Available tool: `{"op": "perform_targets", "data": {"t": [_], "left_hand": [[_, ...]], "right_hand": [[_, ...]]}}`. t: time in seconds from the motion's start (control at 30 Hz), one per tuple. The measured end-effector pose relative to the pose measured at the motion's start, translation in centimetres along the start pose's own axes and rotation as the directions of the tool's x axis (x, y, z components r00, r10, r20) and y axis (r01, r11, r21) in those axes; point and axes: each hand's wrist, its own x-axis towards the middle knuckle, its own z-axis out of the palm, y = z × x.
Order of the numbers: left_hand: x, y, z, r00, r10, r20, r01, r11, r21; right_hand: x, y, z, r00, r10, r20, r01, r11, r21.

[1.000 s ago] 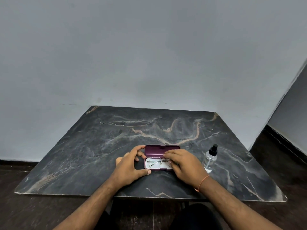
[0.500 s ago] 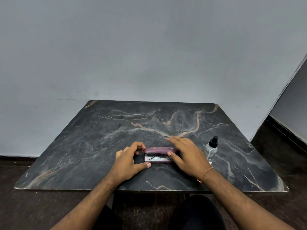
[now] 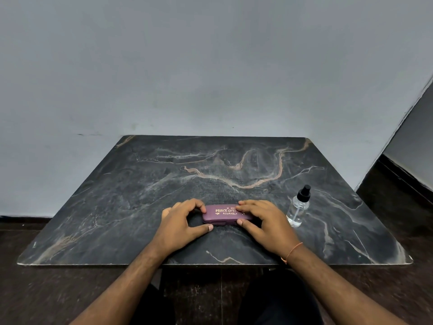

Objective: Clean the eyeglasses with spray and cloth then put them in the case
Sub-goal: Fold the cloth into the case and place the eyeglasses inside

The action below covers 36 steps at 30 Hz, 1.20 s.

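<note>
— What does the lid say?
— Gold lettering on the maroon case point(image 3: 222, 214) under my hands reads "PRINCE OPTI…", my right hand point(image 3: 267, 221) covering the rest. Below it, "ROURKELA". Above, "M" and digits I can't read.

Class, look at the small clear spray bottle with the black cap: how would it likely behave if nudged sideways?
The small clear spray bottle with the black cap stands tall and narrow, so it would probably tip rather than slide. Being round, it may then roll across the dark marble tabletop. It looks fairly light.
</note>
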Motion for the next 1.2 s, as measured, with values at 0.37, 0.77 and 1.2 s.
{"op": "perform_targets", "data": {"t": [0.37,0.77,1.2], "left_hand": [[0.4,-0.2,0.2,0.999,-0.033,-0.028,0.031,0.998,-0.059],[0.3,0.1,0.2,0.999,-0.024,-0.024,0.024,1.000,-0.008],[-1.2,1.9,-1.3,0.997,-0.027,0.072,0.017,0.991,0.132]], "right_hand": [[-0.4,0.2,0.6,0.995,0.064,-0.074,-0.054,0.989,0.136],[-0.5,0.1,0.6,0.994,0.086,-0.070,-0.074,0.985,0.155],[-1.1,-2.0,-0.6,0.966,0.252,0.059,-0.258,0.958,0.125]]}}
